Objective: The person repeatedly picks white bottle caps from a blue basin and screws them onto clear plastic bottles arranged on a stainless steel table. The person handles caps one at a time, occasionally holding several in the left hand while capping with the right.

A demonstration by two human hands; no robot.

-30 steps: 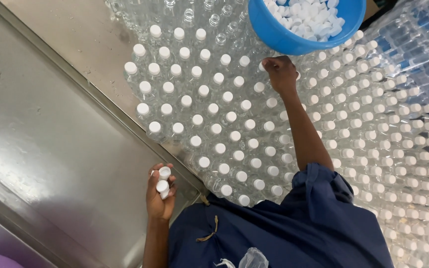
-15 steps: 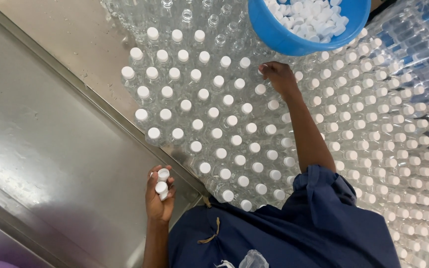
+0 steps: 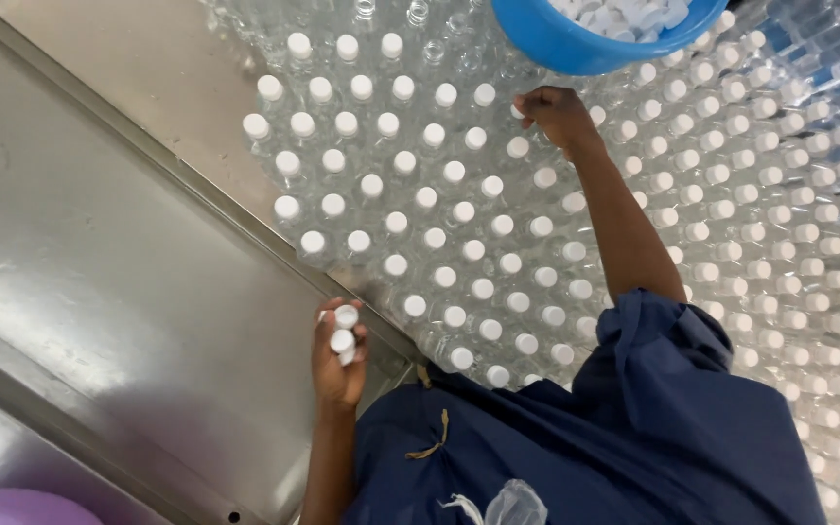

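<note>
Head view is showing us capping clear plastic bottles massed upright on the tabletop. Most near us are already wearing white caps; a few at the far edge, beside the blue bowl of loose caps, are standing open. We are stretching our right hand out, fingers curled over a bottle top there. Our left hand is waiting near our body, closed around spare white caps.

The person wears a loose dark blue garment with short sleeves that end above the elbows. A thin tan cord hangs on its front. Both forearms and hands are bare.
</note>
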